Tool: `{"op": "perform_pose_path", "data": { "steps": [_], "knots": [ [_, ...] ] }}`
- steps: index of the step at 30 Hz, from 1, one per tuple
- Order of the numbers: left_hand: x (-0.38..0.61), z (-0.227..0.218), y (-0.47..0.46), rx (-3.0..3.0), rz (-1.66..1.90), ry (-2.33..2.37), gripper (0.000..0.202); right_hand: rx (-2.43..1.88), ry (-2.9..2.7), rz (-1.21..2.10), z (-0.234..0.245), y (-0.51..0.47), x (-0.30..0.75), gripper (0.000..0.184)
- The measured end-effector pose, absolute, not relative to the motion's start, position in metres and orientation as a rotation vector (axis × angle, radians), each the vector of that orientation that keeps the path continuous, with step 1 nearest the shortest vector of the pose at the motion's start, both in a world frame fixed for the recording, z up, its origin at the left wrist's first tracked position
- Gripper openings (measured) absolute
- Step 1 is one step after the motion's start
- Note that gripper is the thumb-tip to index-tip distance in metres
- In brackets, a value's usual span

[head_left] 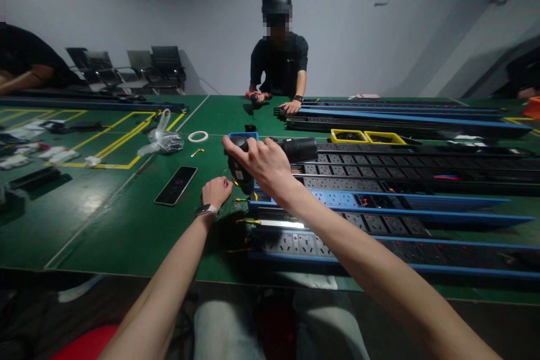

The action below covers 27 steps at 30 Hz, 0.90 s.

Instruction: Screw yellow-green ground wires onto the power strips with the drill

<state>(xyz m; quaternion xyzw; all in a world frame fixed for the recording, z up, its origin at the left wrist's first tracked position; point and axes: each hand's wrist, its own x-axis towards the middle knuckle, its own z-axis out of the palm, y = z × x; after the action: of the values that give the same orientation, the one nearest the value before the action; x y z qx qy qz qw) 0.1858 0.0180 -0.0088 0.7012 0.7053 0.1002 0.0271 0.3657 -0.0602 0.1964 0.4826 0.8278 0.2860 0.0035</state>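
Observation:
My right hand (261, 163) is wrapped round the grip of a black electric screwdriver (240, 171), which points down at the near end of a long power strip (337, 199) in a blue casing. Just left of the tool's tip, my left hand (216, 191) is closed in a pinch on something too small to name; there is a watch on its wrist. Small yellow-tipped wires (242, 200) lie on the green table (126, 230) beside the strip's end.
Several long black and blue power strips (400, 180) fill the table's right side. A phone (176, 185), a tape ring (198, 136), a plastic bag (162, 139), a blue tray (243, 136) and yellow trays (366, 136) lie around. A person (279, 56) works opposite; chairs (126, 67) stand behind.

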Motion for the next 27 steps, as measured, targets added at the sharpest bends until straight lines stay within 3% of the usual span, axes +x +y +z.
{"op": "perform_pose_path", "data": {
  "steps": [7,16,22,27],
  "knots": [
    [0.183,-0.006,0.017,2.292,0.321,2.024,0.034,1.516,2.582,0.894,0.196,-0.058,0.366,0.076],
    [0.182,-0.01,0.008,2.716,0.281,1.333,0.024,1.6,2.561,0.806,0.197,-0.056,0.371,0.073],
    [0.182,-0.014,0.007,2.744,0.347,1.227,0.034,1.557,2.598,0.713,0.202,-0.059,0.369,0.071],
    [0.182,-0.019,0.008,2.703,0.45,1.316,0.023,1.331,2.722,0.53,0.217,-0.057,0.374,0.09]
  ]
}}
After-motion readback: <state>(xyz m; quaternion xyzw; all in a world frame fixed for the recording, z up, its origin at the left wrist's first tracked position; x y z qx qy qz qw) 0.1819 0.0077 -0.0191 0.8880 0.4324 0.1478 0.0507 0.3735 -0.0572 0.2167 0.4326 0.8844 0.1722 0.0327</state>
